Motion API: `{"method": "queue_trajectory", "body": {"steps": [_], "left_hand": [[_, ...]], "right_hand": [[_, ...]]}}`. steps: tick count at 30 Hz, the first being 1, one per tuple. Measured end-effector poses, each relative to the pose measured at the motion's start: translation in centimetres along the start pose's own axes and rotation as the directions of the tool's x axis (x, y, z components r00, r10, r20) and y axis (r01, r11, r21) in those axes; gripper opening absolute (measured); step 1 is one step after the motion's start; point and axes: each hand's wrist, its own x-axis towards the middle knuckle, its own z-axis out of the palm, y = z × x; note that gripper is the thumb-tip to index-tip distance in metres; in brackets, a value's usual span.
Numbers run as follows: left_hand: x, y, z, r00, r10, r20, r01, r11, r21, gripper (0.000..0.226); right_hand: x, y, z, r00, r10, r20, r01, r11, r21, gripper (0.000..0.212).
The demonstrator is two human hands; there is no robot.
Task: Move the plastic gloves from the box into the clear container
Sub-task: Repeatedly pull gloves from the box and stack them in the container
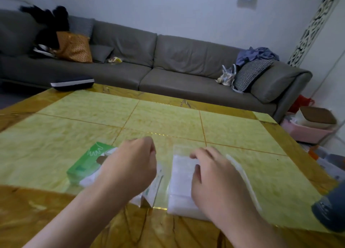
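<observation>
A green and white glove box (85, 163) lies on the table at the near left, its open flap end (151, 190) pointing toward me. My left hand (130, 163) hovers over the box with its fingers curled; nothing shows in its grip. To the right stands a clear container (179, 150) holding a white stack of plastic gloves (181, 180). My right hand (214, 175) rests on top of that stack, fingers bent down onto it. The container's clear lid or wall (242, 175) shows along the right side.
The yellow-green tiled table (168, 121) stretches ahead with a brown border. A dark grey object (330, 212) sits at the table's right edge. A grey sofa (168, 61) with cushions and clothes runs behind. A pink basin (308, 130) stands on the floor at right.
</observation>
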Motion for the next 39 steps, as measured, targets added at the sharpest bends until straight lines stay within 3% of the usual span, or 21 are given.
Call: {"method": "queue_trajectory", "body": {"steps": [4,6,9,11,14,18,21,23,25,29,33,39], "left_hand": [[1.3,-5.5,0.3,0.977,-0.183,0.111,0.165,0.974,0.155,0.031],[1.9,-7.1,0.7,0.959,-0.132,0.250,0.072,0.969,0.238,0.031],[2.0,-7.8,1.2,0.891,-0.012,0.454,-0.129,0.951,0.279,0.037],[1.9,-7.7,1.3,0.851,-0.019,0.525,-0.165,0.939,0.301,0.036],[2.1,-7.6,1.8,0.844,-0.014,0.536,-0.184,0.931,0.314,0.037],[2.6,-7.8,1.8,0.890,-0.039,0.454,-0.059,0.978,0.199,0.031],[2.4,-8.3,1.4,0.951,-0.112,0.288,0.104,0.994,0.044,0.033],[2.4,-8.6,0.7,0.982,-0.137,0.133,0.140,0.990,-0.016,0.019],[2.1,-8.4,-0.3,0.990,-0.139,0.032,0.141,0.988,-0.066,0.010],[1.9,-8.3,-0.7,0.990,-0.126,-0.059,0.115,0.981,-0.157,0.019],[1.9,-8.2,-1.1,0.976,-0.106,-0.188,0.061,0.971,-0.231,0.011],[1.7,-7.6,-1.9,0.933,-0.135,-0.333,-0.008,0.919,-0.395,0.006]], "right_hand": [[-0.9,-3.8,4.4,0.936,-0.305,0.175,0.317,0.947,-0.045,0.046],[-1.0,-4.7,7.0,0.886,-0.399,0.237,0.430,0.898,-0.095,0.054],[-0.9,-5.5,9.1,0.857,-0.396,0.329,0.455,0.882,-0.122,0.070],[-0.7,-5.6,9.2,0.841,-0.369,0.396,0.442,0.890,-0.110,0.081],[-0.4,-5.7,8.8,0.838,-0.366,0.404,0.442,0.890,-0.111,0.076],[-0.7,-5.4,9.5,0.856,-0.378,0.351,0.443,0.888,-0.123,0.077],[-0.8,-5.3,9.7,0.866,-0.388,0.316,0.443,0.888,-0.124,0.068],[-0.9,-5.2,9.8,0.867,-0.392,0.307,0.448,0.884,-0.135,0.063],[-1.1,-5.0,10.0,0.862,-0.400,0.311,0.450,0.886,-0.108,0.063],[-1.2,-4.7,10.2,0.863,-0.407,0.299,0.451,0.887,-0.095,0.068],[-1.1,-4.6,10.2,0.862,-0.421,0.282,0.462,0.882,-0.096,0.063],[-1.0,-4.9,9.2,0.834,-0.417,0.361,0.476,0.875,-0.090,0.070]]}}
